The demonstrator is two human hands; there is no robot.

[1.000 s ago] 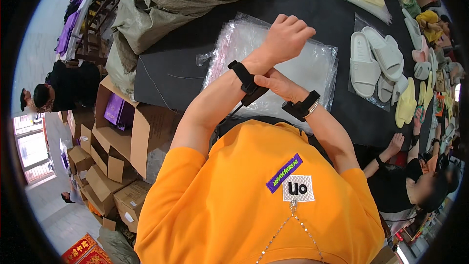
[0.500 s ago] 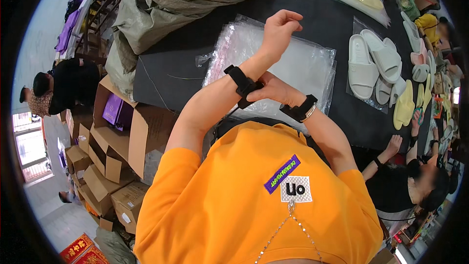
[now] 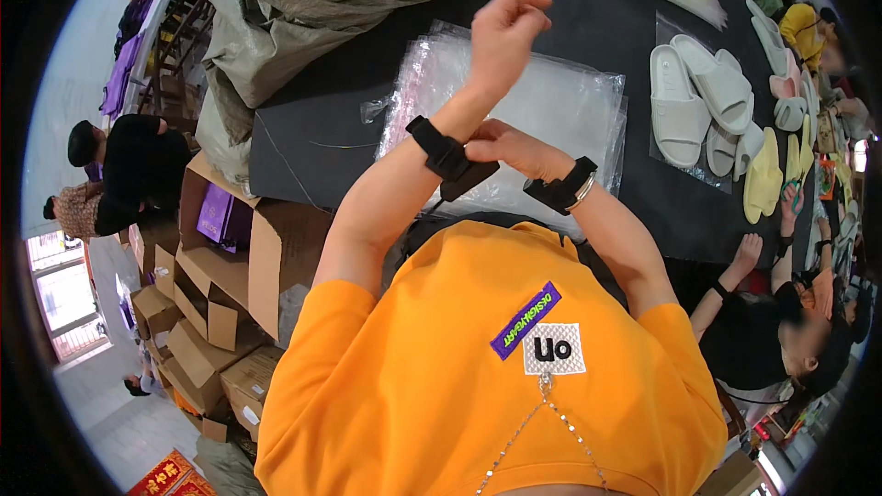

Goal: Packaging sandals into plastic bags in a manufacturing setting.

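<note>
My left forearm reaches across my body, and my left hand [image 3: 505, 44] hangs above the table with its fingers loosely curled and nothing visible in them. A black wrist strap with a small box-like module [image 3: 446, 156] goes around my left wrist. My right hand [image 3: 520, 149] pinches the strap's edge between thumb and fingers. On my right wrist sits another black strap [image 3: 557, 191], beside a bracelet. Beneath both hands lies a stack of clear plastic bags [image 3: 574, 119] on the dark tabletop [image 3: 322, 133].
White slide sandals [image 3: 678, 110] lie on a clear bag to the right, near yellow ones [image 3: 763, 179]. A grey-green woven sack [image 3: 266, 37] bulges at the far left. Open cardboard boxes [image 3: 266, 266] stand left of the table. A co-worker in black [image 3: 758, 331] sits at the right.
My left hand and wrist have shifted slightly up and left, its fingers a little more curled. My right thumb has moved from across the strap to its edge.
</note>
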